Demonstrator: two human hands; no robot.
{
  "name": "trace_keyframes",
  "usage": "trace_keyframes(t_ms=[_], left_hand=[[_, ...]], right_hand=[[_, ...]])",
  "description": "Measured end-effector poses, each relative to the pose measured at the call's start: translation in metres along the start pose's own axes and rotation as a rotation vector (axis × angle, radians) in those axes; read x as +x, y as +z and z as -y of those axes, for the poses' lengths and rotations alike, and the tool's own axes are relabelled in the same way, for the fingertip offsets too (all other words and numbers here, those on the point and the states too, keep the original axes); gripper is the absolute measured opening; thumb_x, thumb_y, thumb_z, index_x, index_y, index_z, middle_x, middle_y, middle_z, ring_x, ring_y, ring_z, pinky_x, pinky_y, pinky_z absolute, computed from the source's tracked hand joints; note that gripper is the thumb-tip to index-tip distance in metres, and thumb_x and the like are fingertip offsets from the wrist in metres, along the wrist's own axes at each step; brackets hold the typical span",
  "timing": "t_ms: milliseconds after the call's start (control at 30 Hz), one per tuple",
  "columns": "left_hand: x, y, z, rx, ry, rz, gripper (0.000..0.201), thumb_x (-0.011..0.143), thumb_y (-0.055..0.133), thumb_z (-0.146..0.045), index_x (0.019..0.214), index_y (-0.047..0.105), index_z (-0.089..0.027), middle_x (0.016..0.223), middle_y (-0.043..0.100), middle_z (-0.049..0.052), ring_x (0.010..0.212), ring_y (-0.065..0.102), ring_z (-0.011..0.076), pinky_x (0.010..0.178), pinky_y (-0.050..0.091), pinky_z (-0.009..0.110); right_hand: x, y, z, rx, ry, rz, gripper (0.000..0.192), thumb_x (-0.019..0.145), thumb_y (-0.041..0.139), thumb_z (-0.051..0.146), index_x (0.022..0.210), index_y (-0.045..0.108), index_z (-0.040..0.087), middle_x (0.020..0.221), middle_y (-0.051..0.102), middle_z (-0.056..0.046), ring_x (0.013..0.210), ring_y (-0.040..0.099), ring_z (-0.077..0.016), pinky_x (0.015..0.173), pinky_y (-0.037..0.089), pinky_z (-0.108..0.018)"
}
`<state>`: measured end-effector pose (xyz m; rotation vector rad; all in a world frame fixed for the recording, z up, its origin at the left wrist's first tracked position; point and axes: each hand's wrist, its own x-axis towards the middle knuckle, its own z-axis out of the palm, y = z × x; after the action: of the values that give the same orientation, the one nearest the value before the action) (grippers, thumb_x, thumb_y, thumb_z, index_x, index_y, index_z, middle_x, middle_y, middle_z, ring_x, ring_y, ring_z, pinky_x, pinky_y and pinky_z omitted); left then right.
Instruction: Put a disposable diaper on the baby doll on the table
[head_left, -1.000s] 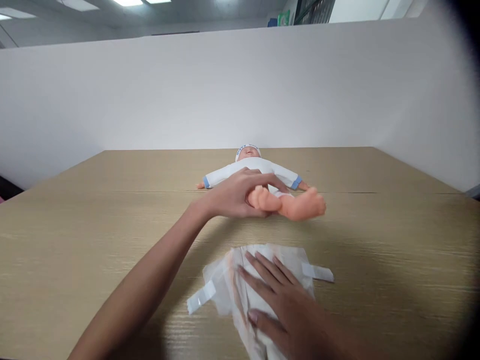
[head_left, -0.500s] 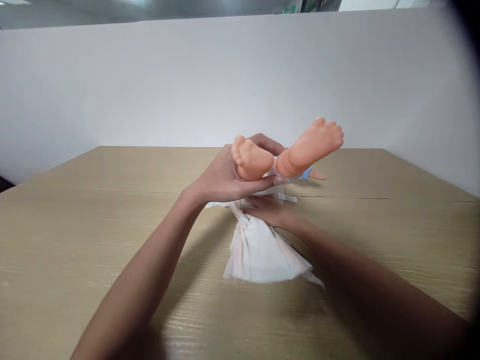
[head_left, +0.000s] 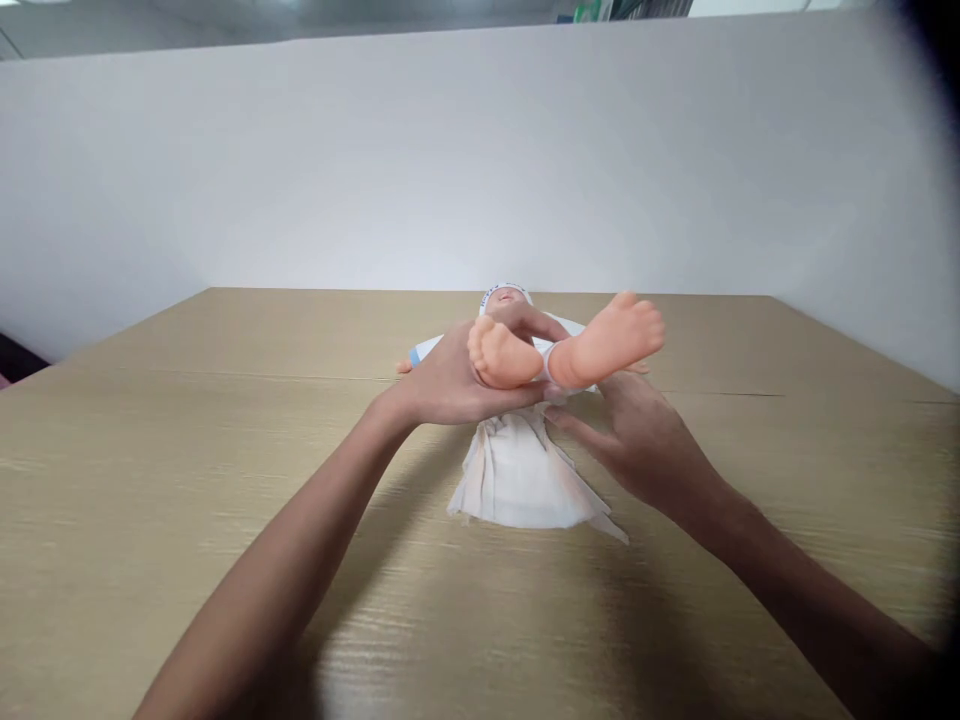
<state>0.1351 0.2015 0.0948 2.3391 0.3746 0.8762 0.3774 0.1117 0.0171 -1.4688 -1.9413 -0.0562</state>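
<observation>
Head view: left hand [head_left: 450, 380] grips doll's legs [head_left: 525, 355] above diaper [head_left: 517, 475].

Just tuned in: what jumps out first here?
The doll lying on its back mid-table, bare feet raised toward the camera, ankles gripped by the left hand. Under its hips a white diaper is spread on the table, the right hand at its right edge.

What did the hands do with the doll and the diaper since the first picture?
The left hand lifted the doll's legs off the table, higher at first, now a bit lower. The right hand slid the diaper away from the person, under the doll, and now rests at its right edge. The left hand's grip on the legs and the doll's place on the table stayed.
</observation>
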Motion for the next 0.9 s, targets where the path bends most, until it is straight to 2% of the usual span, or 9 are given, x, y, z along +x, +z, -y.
trace_keyframes(t_ms=[67, 133, 200, 367, 500, 600, 667, 800, 900], left_hand=[[-0.007, 0.007, -0.002, -0.012, -0.026, 0.014, 0.044, 0.093, 0.087, -0.038, 0.132, 0.074, -0.024, 0.129, 0.080, 0.009, 0.113, 0.076, 0.0255, 0.097, 0.062, 0.041], [-0.017, 0.011, -0.003, 0.009, -0.033, 0.023, 0.045, 0.091, 0.087, -0.034, 0.134, 0.075, -0.025, 0.132, 0.080, 0.008, 0.113, 0.076, 0.0248, 0.100, 0.062, 0.042], [-0.031, 0.011, -0.004, 0.055, -0.023, 0.058, 0.044, 0.092, 0.086, -0.032, 0.135, 0.076, -0.027, 0.137, 0.080, 0.008, 0.120, 0.075, 0.0260, 0.107, 0.060, 0.045], [-0.084, -0.003, 0.006, 0.144, -0.006, 0.224, 0.035, 0.101, 0.078, -0.032, 0.135, 0.077, -0.028, 0.144, 0.078, 0.009, 0.137, 0.071, 0.0279, 0.121, 0.055, 0.051], [-0.119, -0.004, 0.022, 0.202, 0.037, 0.327, 0.055, 0.097, 0.075, -0.019, 0.151, 0.069, -0.028, 0.161, 0.069, 0.013, 0.158, 0.057, 0.0323, 0.131, 0.048, 0.059], [-0.128, 0.001, 0.029, 0.283, 0.044, 0.387, 0.071, 0.088, 0.077, -0.011, 0.156, 0.066, -0.029, 0.164, 0.067, 0.012, 0.162, 0.053, 0.0342, 0.132, 0.047, 0.062], [-0.129, 0.003, 0.031, 0.341, 0.033, 0.409, 0.080, 0.084, 0.073, -0.003, 0.159, 0.064, -0.031, 0.165, 0.067, 0.010, 0.164, 0.051, 0.0324, 0.133, 0.045, 0.060], [-0.127, 0.004, 0.031, 0.427, 0.029, 0.464, 0.097, 0.072, 0.062, 0.009, 0.161, 0.062, -0.031, 0.167, 0.065, 0.008, 0.166, 0.048, 0.0303, 0.134, 0.043, 0.058], [-0.127, 0.004, 0.032, 0.470, 0.035, 0.510, 0.100, 0.068, 0.063, 0.010, 0.161, 0.060, -0.027, 0.169, 0.063, 0.009, 0.168, 0.045, 0.0313, 0.133, 0.043, 0.057]], right_hand=[[-0.003, -0.008, 0.012, 0.115, 0.032, -0.055, 0.061, 0.107, 0.072, 0.052, 0.161, 0.057, 0.027, 0.152, 0.071, -0.015, 0.141, 0.067, -0.0412, 0.113, 0.061, -0.062], [-0.004, -0.011, 0.016, 0.242, -0.075, -0.035, 0.058, 0.109, 0.069, 0.041, 0.163, 0.054, 0.027, 0.159, 0.067, -0.013, 0.148, 0.063, -0.0370, 0.121, 0.057, -0.058], [-0.007, -0.012, 0.011, 0.289, -0.222, 0.032, 0.055, 0.109, 0.064, 0.030, 0.163, 0.055, 0.026, 0.159, 0.067, -0.012, 0.148, 0.064, -0.0338, 0.122, 0.057, -0.055], [-0.031, -0.015, -0.028, 0.089, -0.493, 0.176, 0.050, 0.109, 0.046, 0.011, 0.151, 0.068, 0.027, 0.147, 0.072, -0.012, 0.141, 0.068, -0.0289, 0.119, 0.057, -0.053], [-0.048, -0.006, -0.060, -0.017, -0.554, 0.205, 0.049, 0.111, 0.041, 0.008, 0.138, 0.076, 0.029, 0.147, 0.072, -0.011, 0.147, 0.065, -0.0269, 0.119, 0.058, -0.052], [-0.052, 0.004, -0.077, -0.027, -0.568, 0.211, 0.043, 0.112, 0.044, 0.011, 0.130, 0.080, 0.028, 0.148, 0.073, -0.011, 0.151, 0.063, -0.0273, 0.120, 0.059, -0.052], [-0.053, 0.007, -0.081, -0.036, -0.596, 0.198, 0.041, 0.112, 0.046, 0.010, 0.128, 0.080, 0.027, 0.148, 0.073, -0.012, 0.151, 0.063, -0.0272, 0.120, 0.059, -0.052], [-0.056, 0.007, -0.079, -0.103, -0.609, 0.233, 0.039, 0.110, 0.051, 0.007, 0.129, 0.080, 0.025, 0.151, 0.072, -0.013, 0.151, 0.064, -0.0281, 0.122, 0.058, -0.053], [-0.057, 0.005, -0.077, -0.121, -0.599, 0.271, 0.041, 0.107, 0.053, 0.003, 0.130, 0.080, 0.024, 0.154, 0.071, -0.014, 0.151, 0.064, -0.0290, 0.123, 0.058, -0.054]])
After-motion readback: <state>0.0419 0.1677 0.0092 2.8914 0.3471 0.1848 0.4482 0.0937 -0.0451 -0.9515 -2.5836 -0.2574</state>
